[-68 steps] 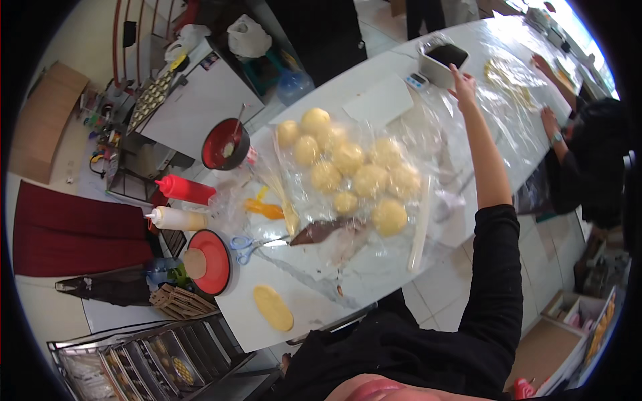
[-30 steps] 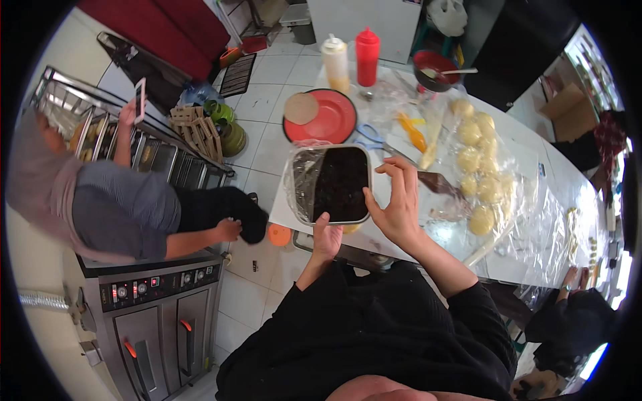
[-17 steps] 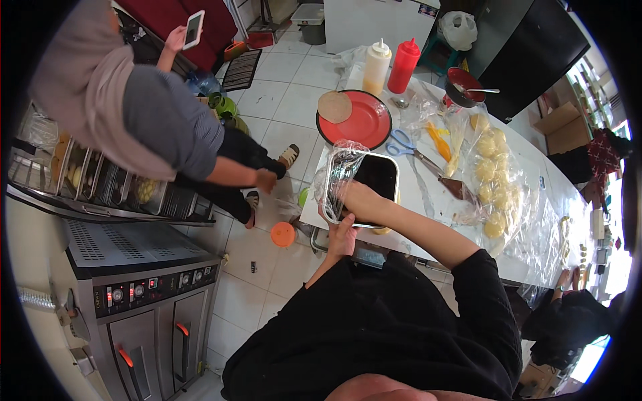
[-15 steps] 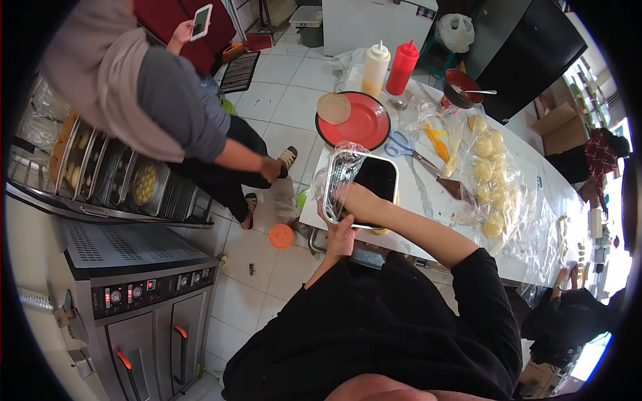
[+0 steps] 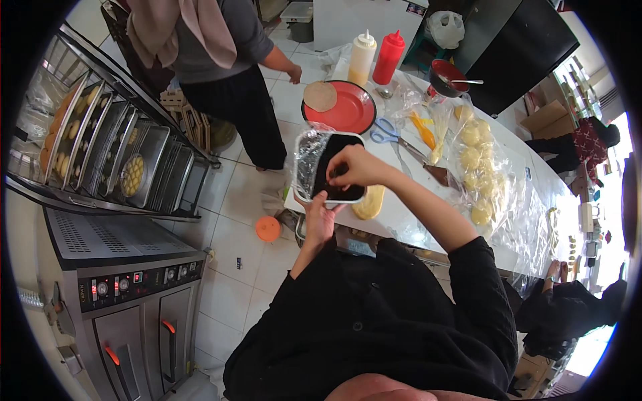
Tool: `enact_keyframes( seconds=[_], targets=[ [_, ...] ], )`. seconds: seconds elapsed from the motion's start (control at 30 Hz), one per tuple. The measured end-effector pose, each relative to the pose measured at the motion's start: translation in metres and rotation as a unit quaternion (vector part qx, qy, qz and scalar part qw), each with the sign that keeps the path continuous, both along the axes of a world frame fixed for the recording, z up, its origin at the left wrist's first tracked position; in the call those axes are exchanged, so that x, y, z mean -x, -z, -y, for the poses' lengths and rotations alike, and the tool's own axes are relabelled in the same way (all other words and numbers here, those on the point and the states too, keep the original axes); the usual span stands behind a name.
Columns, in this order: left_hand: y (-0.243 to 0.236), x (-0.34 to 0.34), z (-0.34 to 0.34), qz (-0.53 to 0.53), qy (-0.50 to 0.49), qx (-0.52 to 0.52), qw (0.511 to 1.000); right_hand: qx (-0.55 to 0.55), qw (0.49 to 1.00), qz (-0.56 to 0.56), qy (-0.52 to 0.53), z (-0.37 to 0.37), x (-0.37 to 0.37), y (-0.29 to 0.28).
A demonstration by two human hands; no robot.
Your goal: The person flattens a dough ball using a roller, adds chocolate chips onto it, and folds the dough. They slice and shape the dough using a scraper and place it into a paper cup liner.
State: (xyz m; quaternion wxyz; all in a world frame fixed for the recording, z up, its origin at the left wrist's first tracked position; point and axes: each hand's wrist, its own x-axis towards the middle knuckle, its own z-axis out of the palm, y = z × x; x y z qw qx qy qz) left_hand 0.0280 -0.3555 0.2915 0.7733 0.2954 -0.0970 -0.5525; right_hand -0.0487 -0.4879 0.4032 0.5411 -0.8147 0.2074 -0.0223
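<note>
From my end of the feed, the rectangular container (image 5: 346, 201) is held up at the left end of the table (image 5: 409, 224), just off its near edge. Inside is a dark filling (image 5: 346, 142), and clear plastic wrap (image 5: 308, 160) covers the left part. The left hand (image 5: 319, 219) grips the container from the near side, thumb at the rim and fingers underneath. The right hand (image 5: 356, 167) reaches in from the right, its fingers curled together over the filling; I can't tell whether they pinch any of it. Just right of the container, a flat oval of dough (image 5: 368, 203) lies on the tabletop. Beyond, I see a red plate (image 5: 354, 110) bearing a round tan disc (image 5: 319, 97), with blue-handled scissors (image 5: 384, 131) to its right and a white bottle (image 5: 362, 60) and a red bottle (image 5: 389, 59) farther away. Rightward, dough balls (image 5: 473, 160) sit under clear plastic. At far left stands a co-worker (image 5: 224, 40) in dark trousers; nearer on the left are a tray rack (image 5: 150, 167) and a steel oven (image 5: 137, 321).
</note>
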Motion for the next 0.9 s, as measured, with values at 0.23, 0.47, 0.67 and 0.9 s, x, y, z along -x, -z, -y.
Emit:
enact_keyframes(
  seconds=[0.23,0.47,0.67,0.9],
  targets=[
    [0.001,0.001,-0.007,0.03,-0.041,-0.007,0.999,-0.124,0.992,-0.007,0.031,0.002,-0.003,0.003],
    [-0.01,0.006,-0.014,0.009,-0.065,-0.026,0.998,-0.231,0.972,0.002,0.038,0.011,0.009,-0.002],
    [-0.001,-0.005,-0.03,-0.025,-0.148,-0.041,0.988,-0.246,0.965,0.014,0.094,0.022,0.058,0.026],
    [0.006,-0.015,-0.049,-0.022,-0.196,-0.035,0.98,-0.103,0.978,-0.08,0.162,-0.004,0.087,0.106]
  ],
)
